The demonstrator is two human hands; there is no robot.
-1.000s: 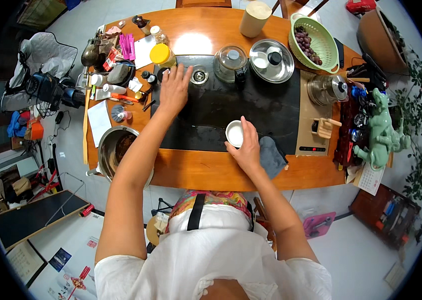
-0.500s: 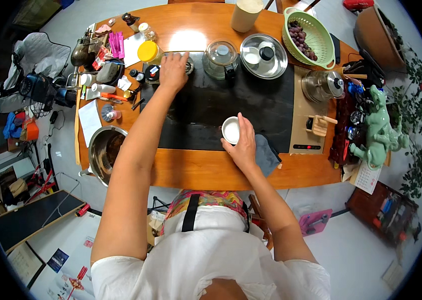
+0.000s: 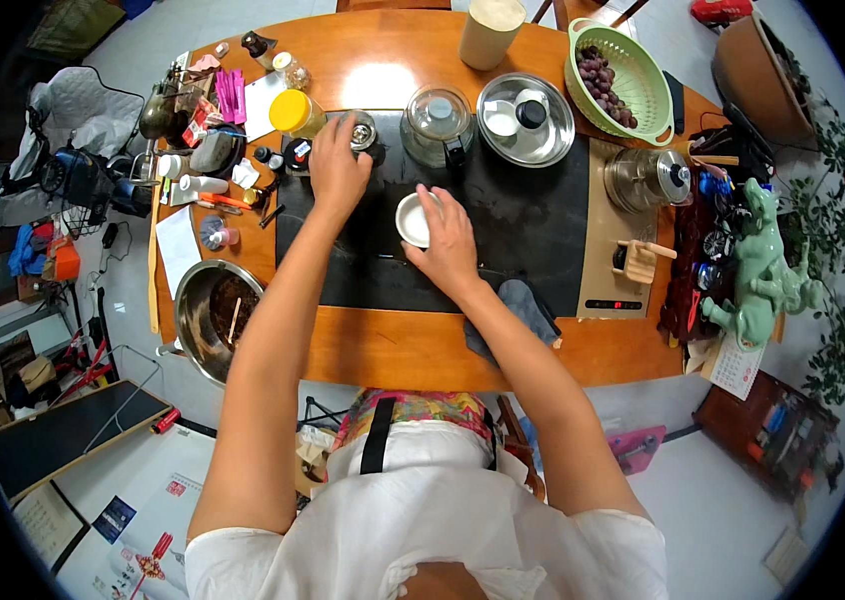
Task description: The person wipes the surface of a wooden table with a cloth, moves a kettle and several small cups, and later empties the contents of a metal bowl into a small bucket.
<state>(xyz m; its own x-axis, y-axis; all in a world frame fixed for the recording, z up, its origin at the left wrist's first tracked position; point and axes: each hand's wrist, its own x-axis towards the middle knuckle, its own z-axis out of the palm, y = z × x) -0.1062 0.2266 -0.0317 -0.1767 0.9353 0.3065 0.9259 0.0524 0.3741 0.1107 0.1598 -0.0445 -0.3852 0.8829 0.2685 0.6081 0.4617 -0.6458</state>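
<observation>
My right hand (image 3: 449, 248) is closed around a small white cup (image 3: 411, 221), held over the black tray (image 3: 523, 230) right of centre. My left hand (image 3: 339, 178) reaches to the tray's far left part with fingers stretched out. Its fingertips are beside a small round metal-and-glass vessel (image 3: 364, 133); whether they touch it I cannot tell. A dark-lidded container (image 3: 298, 152) stands just left of that hand, and a yellow-lidded jar (image 3: 290, 111) behind it. Farther right are a glass pot (image 3: 437, 135) with a black handle and a steel pan (image 3: 541, 140) containing white cups.
A steel bowl (image 3: 189, 318) with dark contents and a stick sits at the left table edge. A grey cloth (image 3: 521, 305) lies at the tray's front edge. To the right stand a glass kettle (image 3: 635, 180) and green figurine (image 3: 761, 255); a green basket (image 3: 643, 75) of grapes is behind.
My right hand has carried the white cup left and farther away from me. My left hand has shifted slightly left and nearer, exposing more of the round vessel.
</observation>
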